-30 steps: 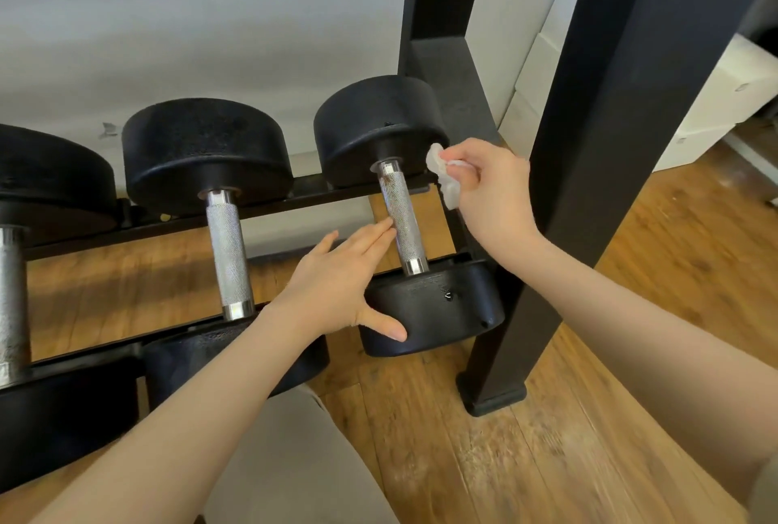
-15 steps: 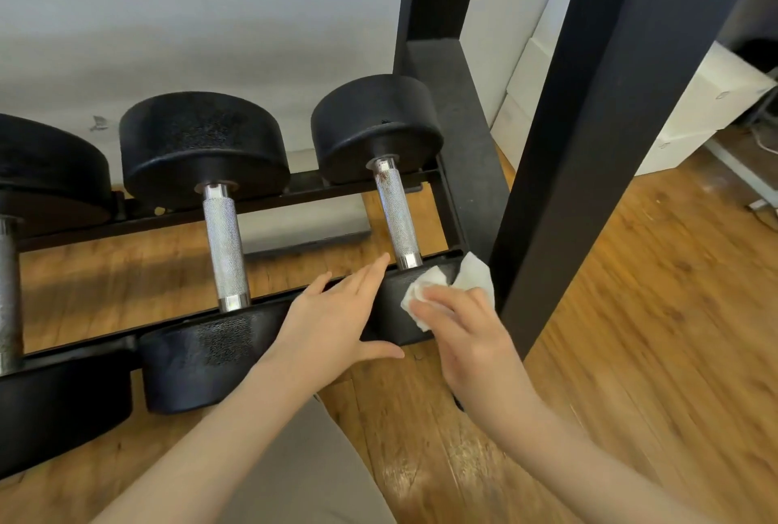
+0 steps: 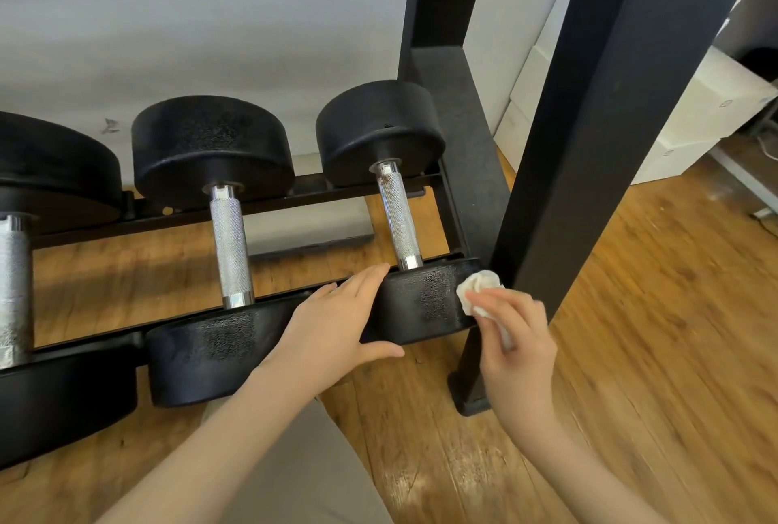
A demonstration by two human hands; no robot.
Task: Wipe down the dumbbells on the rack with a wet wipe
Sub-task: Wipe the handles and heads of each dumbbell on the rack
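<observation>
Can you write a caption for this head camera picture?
Right hand presses a wet wipe on the rightmost dumbbell; left hand steadies it.

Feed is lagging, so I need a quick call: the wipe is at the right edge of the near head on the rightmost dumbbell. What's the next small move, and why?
Probably sweep the wet wipe leftward across the rightmost dumbbell's near head. The right hand pinches it at the right edge only, and the left hand braces the left side, so the rim between them looks unwiped.

- Our left hand (image 3: 332,330) and right hand (image 3: 515,349) are bare: no gloves, rings or watch.
- Both our forearms are uncovered, with no sleeves in view.
- Our leg (image 3: 294,477) wears smooth, plain beige-grey fabric.
</observation>
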